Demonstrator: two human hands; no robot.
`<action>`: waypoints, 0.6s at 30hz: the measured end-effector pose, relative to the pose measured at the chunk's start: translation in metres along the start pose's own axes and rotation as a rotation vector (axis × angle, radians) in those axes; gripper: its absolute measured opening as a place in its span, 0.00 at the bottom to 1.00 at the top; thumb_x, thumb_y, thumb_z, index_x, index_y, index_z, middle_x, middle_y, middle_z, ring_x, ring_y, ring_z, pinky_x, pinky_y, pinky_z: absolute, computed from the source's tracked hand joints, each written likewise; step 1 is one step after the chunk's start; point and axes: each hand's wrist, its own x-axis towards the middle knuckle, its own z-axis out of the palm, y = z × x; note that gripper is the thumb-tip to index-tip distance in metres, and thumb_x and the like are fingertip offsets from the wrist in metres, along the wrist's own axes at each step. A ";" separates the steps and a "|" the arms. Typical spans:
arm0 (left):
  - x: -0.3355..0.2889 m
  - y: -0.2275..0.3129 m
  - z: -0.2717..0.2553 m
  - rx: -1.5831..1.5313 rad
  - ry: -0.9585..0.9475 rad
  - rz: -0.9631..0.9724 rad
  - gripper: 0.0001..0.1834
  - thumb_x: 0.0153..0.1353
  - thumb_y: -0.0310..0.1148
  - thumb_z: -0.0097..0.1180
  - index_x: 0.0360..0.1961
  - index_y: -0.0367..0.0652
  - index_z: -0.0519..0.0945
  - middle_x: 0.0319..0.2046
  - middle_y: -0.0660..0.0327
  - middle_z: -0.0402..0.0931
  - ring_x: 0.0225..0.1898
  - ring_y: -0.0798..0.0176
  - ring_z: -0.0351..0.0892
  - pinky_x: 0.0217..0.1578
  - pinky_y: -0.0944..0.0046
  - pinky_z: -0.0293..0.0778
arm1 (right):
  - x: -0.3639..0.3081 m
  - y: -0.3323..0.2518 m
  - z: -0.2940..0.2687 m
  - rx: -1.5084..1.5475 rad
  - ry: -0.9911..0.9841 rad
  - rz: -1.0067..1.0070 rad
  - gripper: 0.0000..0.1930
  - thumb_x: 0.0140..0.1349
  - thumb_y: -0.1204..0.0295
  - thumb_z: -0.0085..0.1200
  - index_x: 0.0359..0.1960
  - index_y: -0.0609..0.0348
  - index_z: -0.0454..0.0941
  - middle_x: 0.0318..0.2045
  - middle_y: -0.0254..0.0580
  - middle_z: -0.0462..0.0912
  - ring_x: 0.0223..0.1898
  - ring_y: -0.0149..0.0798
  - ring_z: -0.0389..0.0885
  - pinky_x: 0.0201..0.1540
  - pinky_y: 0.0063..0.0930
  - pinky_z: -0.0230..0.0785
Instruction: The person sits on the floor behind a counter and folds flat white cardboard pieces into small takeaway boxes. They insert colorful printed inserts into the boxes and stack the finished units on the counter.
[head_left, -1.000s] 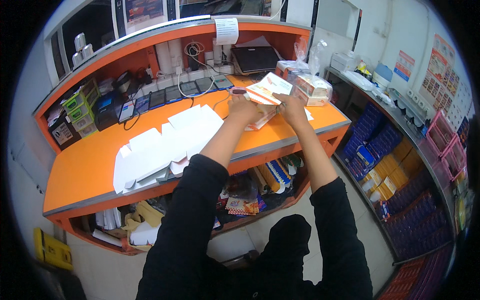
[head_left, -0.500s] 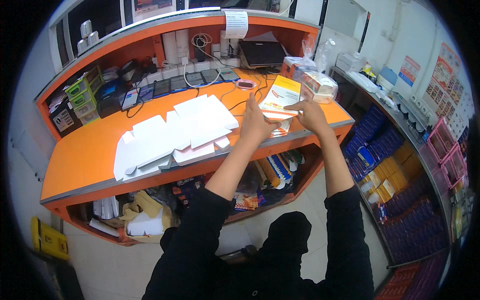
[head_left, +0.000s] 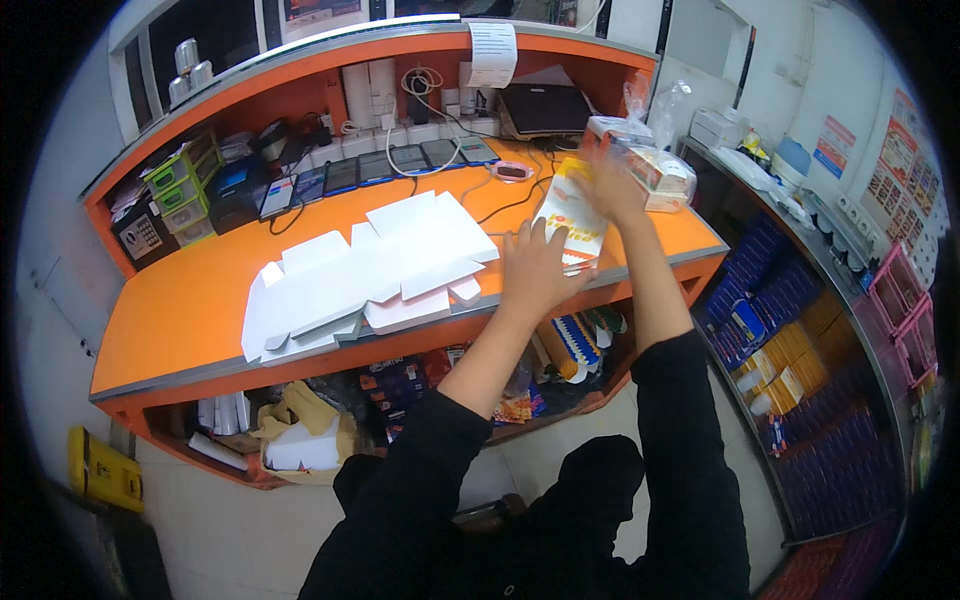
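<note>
A yellow and white cardboard carton [head_left: 573, 217] with orange print lies near the right front edge of the orange counter. My left hand [head_left: 538, 262] is wrapped around its near left corner, the thumb along the near end. Over the far right side of the carton is my right hand [head_left: 612, 192], smeared by motion, so its fingers cannot be made out. Left of the carton, several flat white die-cut card blanks [head_left: 375, 265] lie overlapped, some reaching over the counter's front edge.
A row of phones and tablets [head_left: 372, 167] with cables lines the counter's back. Plastic-wrapped boxes [head_left: 655, 178] stand right of the carton. Green drawers [head_left: 183, 190] and a small safe [head_left: 140, 237] sit at the left. Shelves of packed boxes [head_left: 745, 260] run along the right.
My right hand has moved up and away from the carton's near end and blurs over its far part. My left hand has come down onto the near left corner. The view has shifted slightly.
</note>
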 end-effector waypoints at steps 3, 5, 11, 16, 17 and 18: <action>0.000 0.002 0.000 -0.018 -0.060 -0.029 0.34 0.46 0.57 0.60 0.48 0.41 0.77 0.51 0.46 0.68 0.58 0.47 0.61 0.56 0.46 0.55 | -0.017 -0.001 0.032 -0.137 -0.387 0.181 0.30 0.57 0.58 0.53 0.62 0.48 0.63 0.65 0.45 0.60 0.66 0.49 0.55 0.62 0.43 0.58; -0.001 0.009 -0.006 -0.050 0.042 0.016 0.31 0.47 0.53 0.61 0.47 0.42 0.77 0.50 0.47 0.68 0.57 0.47 0.62 0.55 0.48 0.57 | -0.024 0.002 0.044 -0.146 -0.346 0.219 0.32 0.56 0.57 0.53 0.64 0.46 0.61 0.66 0.44 0.58 0.67 0.48 0.54 0.63 0.42 0.57; -0.005 0.000 -0.089 -0.077 0.045 0.048 0.23 0.47 0.45 0.64 0.43 0.45 0.79 0.42 0.56 0.76 0.50 0.53 0.72 0.53 0.53 0.63 | 0.002 0.012 0.033 -0.062 -0.531 0.257 0.33 0.55 0.53 0.52 0.63 0.47 0.63 0.66 0.45 0.58 0.68 0.48 0.51 0.65 0.46 0.51; 0.010 -0.094 -0.142 0.015 -0.745 -0.235 0.28 0.47 0.50 0.66 0.42 0.39 0.81 0.38 0.53 0.81 0.39 0.57 0.79 0.43 0.62 0.72 | 0.016 -0.030 -0.019 0.055 0.036 0.236 0.26 0.56 0.54 0.54 0.53 0.55 0.74 0.60 0.49 0.66 0.64 0.52 0.59 0.63 0.51 0.50; 0.012 -0.105 -0.142 -0.014 -0.764 -0.208 0.26 0.49 0.50 0.65 0.41 0.39 0.81 0.37 0.54 0.81 0.38 0.58 0.79 0.42 0.63 0.73 | 0.013 -0.047 -0.030 0.100 0.240 0.066 0.22 0.56 0.57 0.54 0.49 0.57 0.76 0.56 0.48 0.70 0.60 0.51 0.64 0.61 0.49 0.54; 0.014 -0.114 -0.141 -0.023 -0.775 -0.189 0.25 0.50 0.50 0.64 0.40 0.39 0.82 0.36 0.54 0.81 0.37 0.59 0.79 0.41 0.64 0.73 | 0.006 -0.067 -0.038 0.108 0.410 -0.062 0.18 0.57 0.61 0.55 0.46 0.58 0.77 0.53 0.48 0.74 0.56 0.50 0.68 0.58 0.47 0.58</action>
